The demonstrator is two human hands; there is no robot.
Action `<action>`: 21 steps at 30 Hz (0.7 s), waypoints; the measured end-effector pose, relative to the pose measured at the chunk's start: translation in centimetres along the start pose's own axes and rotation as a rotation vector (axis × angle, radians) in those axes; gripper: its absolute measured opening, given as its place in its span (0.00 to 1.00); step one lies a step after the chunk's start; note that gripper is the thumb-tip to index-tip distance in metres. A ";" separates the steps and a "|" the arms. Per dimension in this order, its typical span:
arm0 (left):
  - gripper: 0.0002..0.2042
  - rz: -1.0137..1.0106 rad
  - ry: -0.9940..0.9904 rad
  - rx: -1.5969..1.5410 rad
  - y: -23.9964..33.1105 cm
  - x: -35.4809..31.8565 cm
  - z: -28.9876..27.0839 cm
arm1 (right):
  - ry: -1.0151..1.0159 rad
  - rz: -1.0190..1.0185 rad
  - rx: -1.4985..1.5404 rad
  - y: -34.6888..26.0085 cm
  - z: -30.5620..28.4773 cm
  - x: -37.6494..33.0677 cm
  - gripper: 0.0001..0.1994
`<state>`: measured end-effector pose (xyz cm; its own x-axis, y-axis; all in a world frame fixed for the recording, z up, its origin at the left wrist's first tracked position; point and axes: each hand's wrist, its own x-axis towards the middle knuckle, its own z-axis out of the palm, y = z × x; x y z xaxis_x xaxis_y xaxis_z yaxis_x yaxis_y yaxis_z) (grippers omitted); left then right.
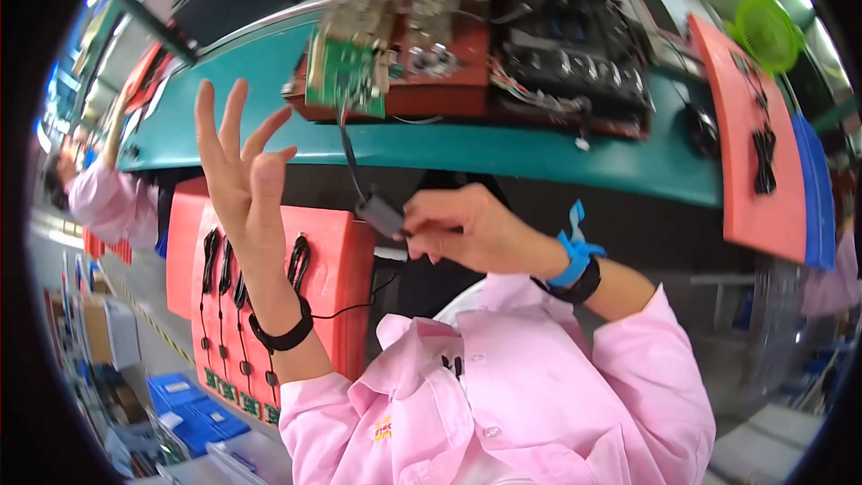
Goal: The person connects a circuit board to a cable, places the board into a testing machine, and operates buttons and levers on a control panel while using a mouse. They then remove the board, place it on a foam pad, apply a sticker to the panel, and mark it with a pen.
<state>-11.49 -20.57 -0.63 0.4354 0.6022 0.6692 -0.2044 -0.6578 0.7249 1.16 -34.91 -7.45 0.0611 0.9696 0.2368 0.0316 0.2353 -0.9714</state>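
Observation:
My right hand (458, 226) has its thumb and fingers closed on the end of a dark grey rectangular block (381, 216), perhaps a plug. From that block a dark cable (350, 157) rises to a green circuit board (341, 72) on the test fixture at the bench edge. My left hand (247, 189) is raised to the left of the board, holding nothing, fingers spread and apart from it. A black band sits on my left wrist; a blue strap and a black band are on my right.
Below my left hand, a red foam tray (323, 314) carries several bundled black cables with small boards. The teal bench (628, 166) holds a black fixture (575, 63) and a mouse (700, 128). Another red foam board (763, 126) and a green fan (766, 29) stand right. A person (112, 202) works far left.

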 end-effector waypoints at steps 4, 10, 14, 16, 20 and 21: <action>0.32 -0.245 -0.126 0.085 -1.5 -0.1 -4.1 | -0.077 0.090 0.000 0.7 0.7 0.7 0.05; 0.27 -0.367 -0.481 0.411 -0.7 1.7 -6.3 | -0.054 -0.179 -0.171 1.3 1.0 0.4 0.08; 0.22 -0.535 -0.860 0.650 1.0 5.1 -5.4 | -0.089 -0.168 -0.217 0.8 -0.2 0.6 0.10; 0.21 -0.629 -1.005 0.744 0.9 6.1 -5.6 | -0.091 -0.161 -0.231 0.3 -1.1 1.3 0.10; 0.21 -0.505 -1.082 0.741 0.1 7.2 -6.7 | -0.070 -0.101 -0.267 -0.8 -2.4 2.5 0.09; 0.21 -0.481 -1.064 0.697 0.0 7.7 -6.7 | -0.052 -0.065 -0.265 -1.0 -2.5 2.8 0.09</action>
<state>-13.98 -12.95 5.61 0.8620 0.4060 -0.3034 0.5023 -0.7643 0.4045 3.81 -32.56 -5.73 -0.0009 0.9568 0.2907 0.2937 0.2781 -0.9146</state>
